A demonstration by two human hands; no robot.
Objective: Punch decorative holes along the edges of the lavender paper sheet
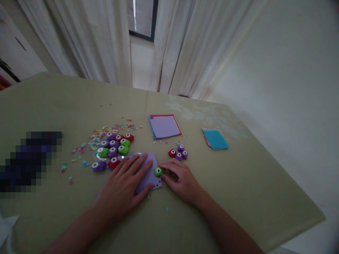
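Note:
My left hand lies flat with spread fingers on a sheet of lilac paper, pressing it to the table. Between the thumb and fingers of my right hand is a small green craft punch, set at the paper's right edge. A star shape shows on the punch's top. Several small holes run along the paper's lower right corner. Just beyond my left fingertips sits a cluster of purple, red and green craft punches. Part of the paper is hidden under my left hand.
A stack of coloured paper lies farther back, and blue sheets with punched edges lie to the right. A few small punches stand beyond my right hand. Confetti is scattered at the left of the green tablecloth.

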